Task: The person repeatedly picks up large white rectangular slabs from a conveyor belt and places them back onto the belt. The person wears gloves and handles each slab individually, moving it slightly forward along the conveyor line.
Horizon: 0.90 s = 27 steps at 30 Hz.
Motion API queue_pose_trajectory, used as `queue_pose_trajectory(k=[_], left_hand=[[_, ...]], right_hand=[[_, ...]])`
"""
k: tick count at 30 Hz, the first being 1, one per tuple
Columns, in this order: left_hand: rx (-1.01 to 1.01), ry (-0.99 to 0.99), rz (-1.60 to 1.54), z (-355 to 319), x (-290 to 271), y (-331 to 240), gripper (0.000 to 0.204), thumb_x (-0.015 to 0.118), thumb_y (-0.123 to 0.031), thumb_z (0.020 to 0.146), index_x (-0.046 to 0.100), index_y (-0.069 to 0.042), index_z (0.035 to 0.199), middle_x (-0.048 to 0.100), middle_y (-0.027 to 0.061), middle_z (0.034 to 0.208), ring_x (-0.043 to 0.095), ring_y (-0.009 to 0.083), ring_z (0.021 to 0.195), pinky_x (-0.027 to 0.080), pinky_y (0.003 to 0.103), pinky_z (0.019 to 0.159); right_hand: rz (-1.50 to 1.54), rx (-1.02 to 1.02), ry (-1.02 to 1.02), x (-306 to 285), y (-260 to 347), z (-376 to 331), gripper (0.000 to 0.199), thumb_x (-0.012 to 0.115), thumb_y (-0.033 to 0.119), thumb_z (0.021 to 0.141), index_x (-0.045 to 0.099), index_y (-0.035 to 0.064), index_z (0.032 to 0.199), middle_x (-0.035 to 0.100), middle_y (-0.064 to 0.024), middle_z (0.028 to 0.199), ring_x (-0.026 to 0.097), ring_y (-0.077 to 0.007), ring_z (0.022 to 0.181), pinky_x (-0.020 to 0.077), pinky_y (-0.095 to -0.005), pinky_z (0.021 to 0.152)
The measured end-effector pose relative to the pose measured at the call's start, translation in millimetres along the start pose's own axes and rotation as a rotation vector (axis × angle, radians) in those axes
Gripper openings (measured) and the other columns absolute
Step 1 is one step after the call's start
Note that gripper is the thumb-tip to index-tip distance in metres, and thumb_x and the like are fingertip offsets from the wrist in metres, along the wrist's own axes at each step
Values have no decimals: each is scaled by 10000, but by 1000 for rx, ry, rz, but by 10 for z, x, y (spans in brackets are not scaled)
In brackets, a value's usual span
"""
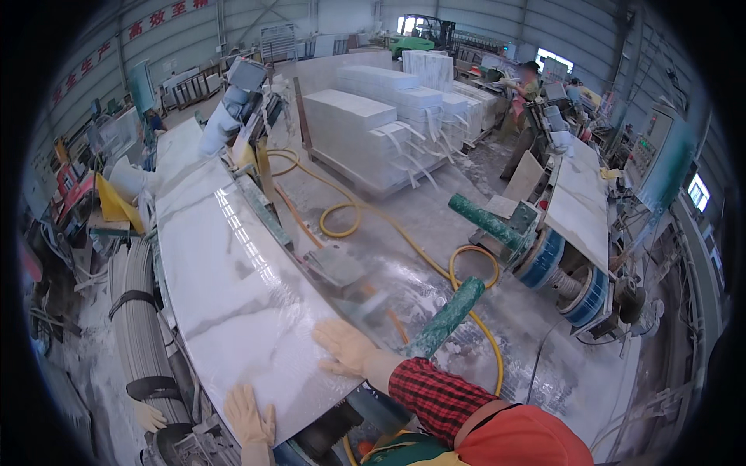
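Note:
A long, wet white stone slab with grey veins stretches away from me on a machine bed. My left hand, in a cream rubber glove, lies on its near left part with the fingers apart. Farther forward, near the right edge, my right hand rests flat on the slab in a matching glove, fingers spread. Neither hand grasps anything. A red-and-black checked sleeve covers my right forearm. Another pale glove shows at lower left beside a bundle of grey rods; whether a hand is in it I cannot tell.
Green rollers stick out on the right, and a yellow hose loops over the wet floor. Stacked stone slabs stand ahead. A second machine carries another slab. A person stands beyond, near a green forklift.

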<state>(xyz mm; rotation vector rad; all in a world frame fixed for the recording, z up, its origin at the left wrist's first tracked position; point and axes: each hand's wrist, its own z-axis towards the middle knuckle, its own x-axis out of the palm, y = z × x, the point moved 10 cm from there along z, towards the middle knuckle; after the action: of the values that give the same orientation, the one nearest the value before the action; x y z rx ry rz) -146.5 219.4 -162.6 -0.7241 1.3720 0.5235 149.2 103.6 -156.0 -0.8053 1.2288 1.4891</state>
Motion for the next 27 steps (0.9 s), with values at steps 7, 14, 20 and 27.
queue_pose_trajectory(k=[7,14,20,27], left_hand=[[-3,20,49,-41,68,8,862,666,-426,995,347,-72,1713,342,286,1744,268,518,1617,171,603,1340],[-6,-38,32,-110,30,-2,849,703,-421,954,406,-53,1659,361,301,1722,310,541,1578,192,627,1323],[9,-38,39,-121,84,8,856,683,-423,981,367,-75,1696,342,291,1742,282,528,1608,172,609,1336],[14,-57,20,-163,97,18,842,678,-447,979,400,-78,1682,376,280,1727,297,520,1604,182,613,1332]], right_hand=[[19,14,-72,-129,51,-76,758,707,466,1002,523,-11,1561,513,-246,1627,451,-432,1526,310,-509,1316],[-7,9,0,-102,92,-67,800,630,533,1022,482,6,1605,473,-226,1670,402,-408,1569,256,-498,1335],[-9,-22,-79,-139,98,-125,772,650,507,1018,509,-14,1570,501,-244,1634,430,-413,1538,285,-503,1318],[3,-22,-90,-71,86,-165,746,647,493,1030,528,-27,1552,510,-255,1628,435,-420,1535,290,-504,1318]])
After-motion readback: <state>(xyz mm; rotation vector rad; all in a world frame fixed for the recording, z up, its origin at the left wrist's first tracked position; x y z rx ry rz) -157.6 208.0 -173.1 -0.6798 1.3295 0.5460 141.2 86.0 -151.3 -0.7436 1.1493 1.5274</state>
